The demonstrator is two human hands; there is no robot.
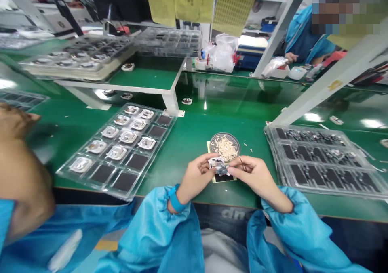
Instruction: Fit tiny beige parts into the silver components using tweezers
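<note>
A small white-framed electronic housing (214,160) was held above the green tabletop (188,143), just in front of a round grey dish (237,141) filled with small pale beige pieces (224,147). It was gripped along its left side by the fingers and thumb of the left hand (198,172). A small dark grey part (222,170) at its lower right was pinched between the thumb and forefinger of the right hand (254,176); whether this part was fixed to the housing could not be told. A yellow-edged flat card (224,179) was partly covered by the dish and hands. To the left, similar white-framed units (117,152) were held in a clear plastic compartment tray (136,162). To the right, dark components (318,154) were contained in stacked clear plastic trays (269,143). At the far left, a co-worker's hand (15,119) was seen, blurred.
</note>
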